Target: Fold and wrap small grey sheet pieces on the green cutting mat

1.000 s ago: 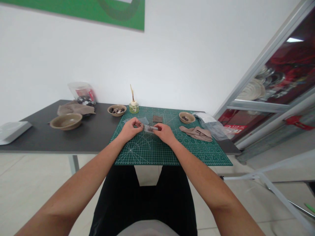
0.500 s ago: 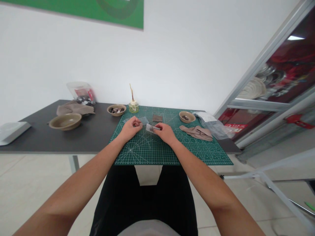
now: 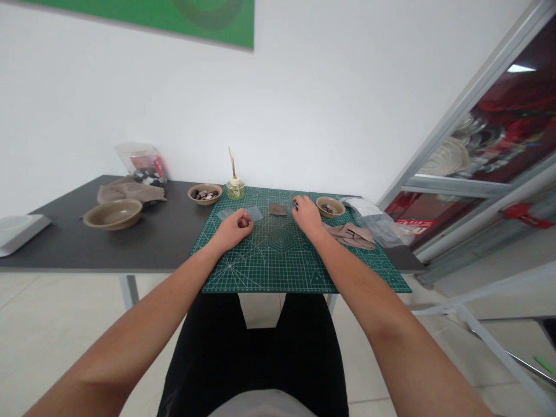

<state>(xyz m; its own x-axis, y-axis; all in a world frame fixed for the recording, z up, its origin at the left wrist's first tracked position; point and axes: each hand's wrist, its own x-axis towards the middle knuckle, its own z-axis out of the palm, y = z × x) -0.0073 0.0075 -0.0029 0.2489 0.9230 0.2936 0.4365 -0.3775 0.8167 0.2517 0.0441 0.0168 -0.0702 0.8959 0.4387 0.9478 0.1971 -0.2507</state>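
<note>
My left hand [image 3: 237, 227] rests over the green cutting mat [image 3: 269, 269] with its fingers curled in. What it holds, if anything, is hidden. Under and beside it lie flat clear plastic pieces [image 3: 253, 214], perhaps small bags. Farther right, my right hand [image 3: 306, 214] is at the mat, its fingertips closed together at a small dark spot that I cannot make out. Just to its right stands a small tan bowl [image 3: 320, 208] with a few dark pieces inside. Between the hands, slightly farther back, lies a brown square patch [image 3: 278, 209].
A brown cloth [image 3: 358, 237] and a crumpled plastic bag [image 3: 382, 223] lie at the right. Leftward stand a bowl of dark stones [image 3: 205, 201], a reed diffuser [image 3: 236, 189], a larger tan bowl [image 3: 113, 223], another cloth [image 3: 130, 190] and a clear pouch [image 3: 145, 162].
My right hand has moved right and away from me, from beside my left hand toward the small bowl. The clear packet it held no longer shows in it. My left hand has barely shifted.
</note>
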